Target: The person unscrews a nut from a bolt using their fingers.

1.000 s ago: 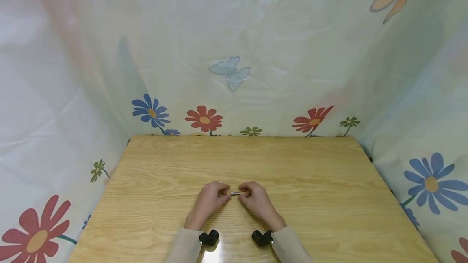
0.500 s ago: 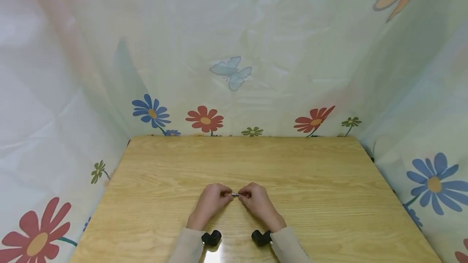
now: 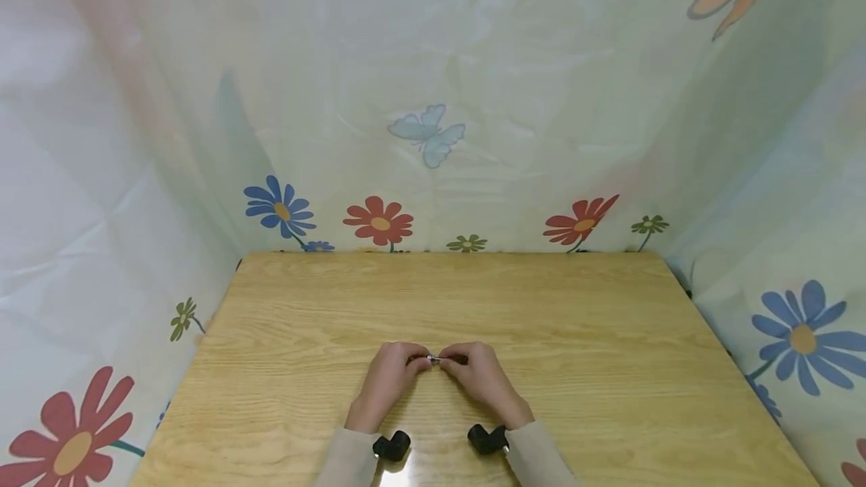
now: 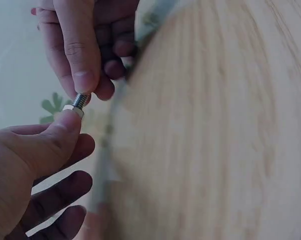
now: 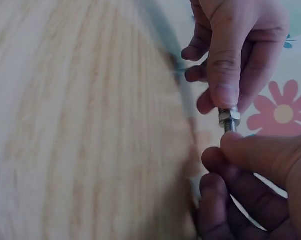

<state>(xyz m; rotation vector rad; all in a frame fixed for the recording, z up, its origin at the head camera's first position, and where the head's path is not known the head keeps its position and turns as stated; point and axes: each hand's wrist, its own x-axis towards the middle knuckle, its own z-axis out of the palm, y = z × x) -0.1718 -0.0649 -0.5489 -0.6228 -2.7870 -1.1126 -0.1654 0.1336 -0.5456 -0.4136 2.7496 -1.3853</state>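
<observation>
A small silvery bolt [image 3: 434, 359] spans the gap between both hands above the table, lying roughly level from left to right. My left hand [image 3: 389, 378] pinches its thicker end between thumb and index finger; the thumb covers part of it. A hex nut [image 5: 229, 117] sits on the bolt right at those left fingertips. From the other side, my right hand [image 3: 479, 376] pinches the far end of the threaded shank [image 4: 81, 100] with thumb and index finger. Only a short stretch of thread shows between the nut and the right fingertips.
A light wood-grain table [image 3: 575, 322] lies under the hands. Pale curtains [image 3: 514, 58] printed with flowers and butterflies enclose its back and sides. Black wrist cameras [image 3: 392, 446] are strapped over both beige sleeves [image 3: 348, 457].
My left hand has shifted slightly to the right, narrowing the gap between the hands. Less of the bolt shows now, as the fingertips of both hands cover more of it.
</observation>
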